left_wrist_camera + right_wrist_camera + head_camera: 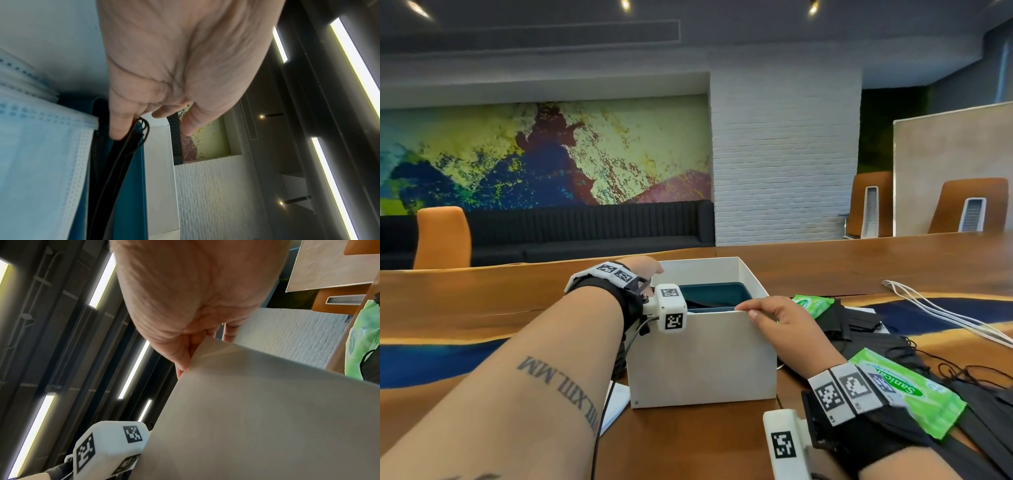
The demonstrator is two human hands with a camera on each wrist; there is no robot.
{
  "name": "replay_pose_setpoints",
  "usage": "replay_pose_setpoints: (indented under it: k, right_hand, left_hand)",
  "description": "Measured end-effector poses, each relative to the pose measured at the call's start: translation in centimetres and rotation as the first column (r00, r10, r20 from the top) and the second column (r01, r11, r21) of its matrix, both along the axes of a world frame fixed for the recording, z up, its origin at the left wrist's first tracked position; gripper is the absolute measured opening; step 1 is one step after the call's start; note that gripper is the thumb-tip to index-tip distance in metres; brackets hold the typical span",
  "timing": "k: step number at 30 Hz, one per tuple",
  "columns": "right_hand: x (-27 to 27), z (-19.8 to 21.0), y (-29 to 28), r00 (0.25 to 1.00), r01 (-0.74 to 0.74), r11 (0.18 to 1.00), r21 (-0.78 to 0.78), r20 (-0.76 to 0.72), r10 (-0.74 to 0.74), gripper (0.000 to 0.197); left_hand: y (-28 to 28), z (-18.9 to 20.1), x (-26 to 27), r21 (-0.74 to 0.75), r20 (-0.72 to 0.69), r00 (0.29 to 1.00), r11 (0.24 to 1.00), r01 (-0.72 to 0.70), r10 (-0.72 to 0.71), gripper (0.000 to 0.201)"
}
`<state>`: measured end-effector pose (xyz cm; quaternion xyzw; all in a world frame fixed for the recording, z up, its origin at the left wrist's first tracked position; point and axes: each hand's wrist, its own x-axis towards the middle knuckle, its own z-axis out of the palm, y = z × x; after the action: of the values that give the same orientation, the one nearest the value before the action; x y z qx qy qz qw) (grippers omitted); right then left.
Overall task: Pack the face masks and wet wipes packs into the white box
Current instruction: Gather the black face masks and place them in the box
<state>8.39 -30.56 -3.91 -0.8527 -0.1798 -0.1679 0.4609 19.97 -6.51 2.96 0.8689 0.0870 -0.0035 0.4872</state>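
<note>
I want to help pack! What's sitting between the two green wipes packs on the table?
In the head view, a heap of black face masks lies between the far wipes pack and the near wipes pack.

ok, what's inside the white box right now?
In the white box: a teal insert, black masks that the left hand reaches into, and pale blue masks. The bottom is covered, so wipes inside can't be ruled out.
</note>
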Motion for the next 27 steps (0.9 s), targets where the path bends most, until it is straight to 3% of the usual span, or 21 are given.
replay_pose_setpoints:
  k: [4,7,9,13,20,27]
  right_hand:
    - [-0.1,0.0,0.1,1.0,-0.004,1.0,0.001,0.005,0.004,0.025]
    - [-0.2,0.0,0.1,1.0,-0.001,1.0,0.006,0.0,0.001,0.026]
    - [-0.2,-0.1,0.1,1.0,0.002,1.0,0.008,-0.003,-0.002,0.026]
    - [-0.3,-0.1,0.2,1.0,0.011,1.0,0.014,-0.017,-0.01,0.025]
    - [-0.2,0.2,0.1,0.999,0.007,0.999,0.038,-0.049,-0.005,0.025]
    - [-0.6,1.3,0.7,0.991,0.066,0.996,-0.054,-0.113,-0.072,0.024]
  left_hand:
    - [-0.2,0.1,-0.4,-0.131,0.019,1.0,0.991,-0.016,0.018,0.051]
    - [-0.8,1.1,-1.2,-0.118,-0.096,0.992,0.99,0.073,-0.084,0.047]
    - [-0.6,1.8,-1.7,-0.231,-0.144,0.976,0.965,0.128,-0.164,0.053]
    - [0.7,1.8,-2.4,-0.272,-0.097,0.977,0.949,0.157,-0.189,0.063]
    - [3.8,2.7,-5.6,-0.318,0.089,0.979,0.927,0.201,-0.182,0.033]
    - [7.5,3.7,-10.4,-0.3,0.134,0.982,0.939,0.168,-0.133,0.027]
